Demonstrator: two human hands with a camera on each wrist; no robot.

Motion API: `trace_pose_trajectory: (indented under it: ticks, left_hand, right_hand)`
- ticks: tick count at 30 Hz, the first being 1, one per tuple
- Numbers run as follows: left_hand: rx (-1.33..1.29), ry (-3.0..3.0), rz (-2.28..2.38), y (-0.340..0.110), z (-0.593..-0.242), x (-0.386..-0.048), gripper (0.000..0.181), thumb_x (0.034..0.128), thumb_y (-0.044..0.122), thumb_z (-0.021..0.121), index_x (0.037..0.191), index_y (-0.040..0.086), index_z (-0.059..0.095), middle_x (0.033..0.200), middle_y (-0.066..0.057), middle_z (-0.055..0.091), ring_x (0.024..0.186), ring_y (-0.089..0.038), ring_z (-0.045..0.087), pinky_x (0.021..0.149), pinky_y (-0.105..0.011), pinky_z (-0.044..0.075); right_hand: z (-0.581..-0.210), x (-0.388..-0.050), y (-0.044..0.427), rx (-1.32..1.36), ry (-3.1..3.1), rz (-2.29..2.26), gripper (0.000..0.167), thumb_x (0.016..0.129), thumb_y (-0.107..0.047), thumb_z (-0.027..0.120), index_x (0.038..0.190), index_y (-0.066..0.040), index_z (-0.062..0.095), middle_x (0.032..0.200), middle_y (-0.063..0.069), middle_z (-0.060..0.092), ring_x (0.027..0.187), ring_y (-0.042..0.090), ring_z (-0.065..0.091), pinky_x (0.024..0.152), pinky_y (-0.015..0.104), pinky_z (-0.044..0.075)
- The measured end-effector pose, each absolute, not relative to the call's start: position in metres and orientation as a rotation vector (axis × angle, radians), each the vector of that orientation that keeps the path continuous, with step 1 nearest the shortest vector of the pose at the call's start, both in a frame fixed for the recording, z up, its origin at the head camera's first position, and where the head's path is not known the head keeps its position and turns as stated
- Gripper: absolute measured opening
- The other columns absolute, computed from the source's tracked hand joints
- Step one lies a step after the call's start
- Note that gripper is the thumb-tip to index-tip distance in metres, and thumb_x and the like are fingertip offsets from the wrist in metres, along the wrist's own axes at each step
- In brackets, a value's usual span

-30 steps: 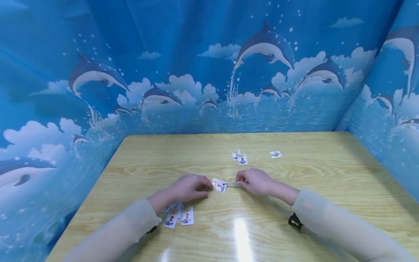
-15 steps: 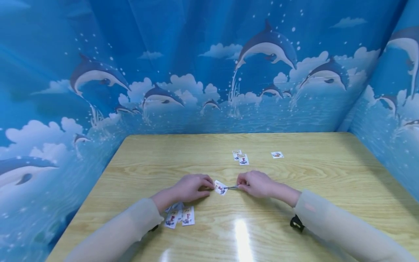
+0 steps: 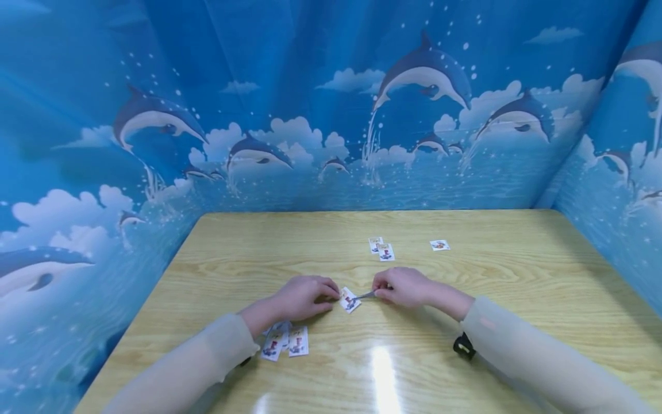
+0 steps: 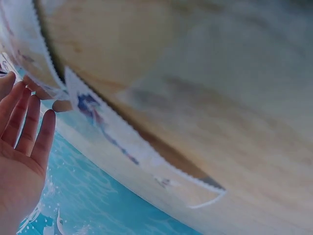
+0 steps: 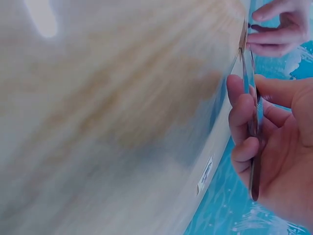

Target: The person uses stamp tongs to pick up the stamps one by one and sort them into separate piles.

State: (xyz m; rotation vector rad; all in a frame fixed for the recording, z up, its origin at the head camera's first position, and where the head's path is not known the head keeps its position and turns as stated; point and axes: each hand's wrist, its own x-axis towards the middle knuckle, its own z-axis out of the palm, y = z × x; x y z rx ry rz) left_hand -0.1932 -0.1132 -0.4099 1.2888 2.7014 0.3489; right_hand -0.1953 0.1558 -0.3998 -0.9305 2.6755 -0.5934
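Right hand (image 3: pixel 400 286) grips tweezers (image 5: pixel 255 128); left forearm (image 3: pixel 201 356) partly hides cards (image 3: pixel 273 345).

Openings round middle card (image 3: pixel 347 299): bare tabletop (image 3: pixel 336 368) at 6 and 11 o'clock.
Left hand (image 3: pixel 306 297): blocks 9.
Right hand (image 3: pixel 404 287) with tweezers (image 3: pixel 368 295): blocks 3.
Lying flat: card pair (image 3: pixel 386 253) at 1, lone card (image 3: pixel 439 245) at 2, card pile (image 3: pixel 298 341) at 8.
Curtain (image 3: pixel 310 172): bars 12.

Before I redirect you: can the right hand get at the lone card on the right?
Likely yes: nothing stands between the right hand and the lone card, though the hand's tweezers, at the middle card, may need withdrawing first.
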Motion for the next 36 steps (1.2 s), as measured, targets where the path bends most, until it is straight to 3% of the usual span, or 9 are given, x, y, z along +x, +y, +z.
trace_pose_trajectory:
  ticks: [13, 28, 36]
  left_hand:
    - [1.238, 2.692, 0.383, -0.111, -0.411, -0.195, 0.026, 0.0917, 0.026, 0.068, 0.115, 0.015, 0.071, 0.120, 0.004, 0.063, 0.110, -0.013, 0.059, 0.096, -0.034, 0.045]
    - [1.184, 2.730, 0.408, -0.105, -0.412, -0.198, 0.022, 0.0888, 0.031, 0.071, 0.106, 0.018, 0.073, 0.111, 0.007, 0.064, 0.091, -0.006, 0.058, 0.081, -0.027, 0.048]
    - [1.158, 2.752, 0.398, -0.102, -0.413, -0.197, 0.022, 0.0871, 0.031, 0.073, 0.105, 0.020, 0.073, 0.107, 0.009, 0.064, 0.084, -0.003, 0.056, 0.075, -0.024, 0.046]
  right_hand:
    - [-0.403, -0.207, 0.150, -0.961, 2.666, -0.587, 0.010, 0.094, -0.015, 0.062, 0.084, -0.016, 0.063, 0.065, -0.010, 0.054, 0.061, 0.006, 0.048, 0.060, 0.027, 0.043]
    - [-0.406, -0.198, 0.148, -1.050, 2.686, -0.588, 0.007, 0.091, -0.013, 0.065, 0.086, -0.017, 0.064, 0.073, -0.012, 0.057, 0.064, 0.005, 0.051, 0.061, 0.027, 0.046]
    - [-0.405, -0.195, 0.146, -0.965, 2.697, -0.596, 0.005, 0.092, -0.017, 0.065, 0.091, -0.013, 0.066, 0.075, -0.011, 0.058, 0.064, 0.005, 0.050, 0.062, 0.027, 0.045]
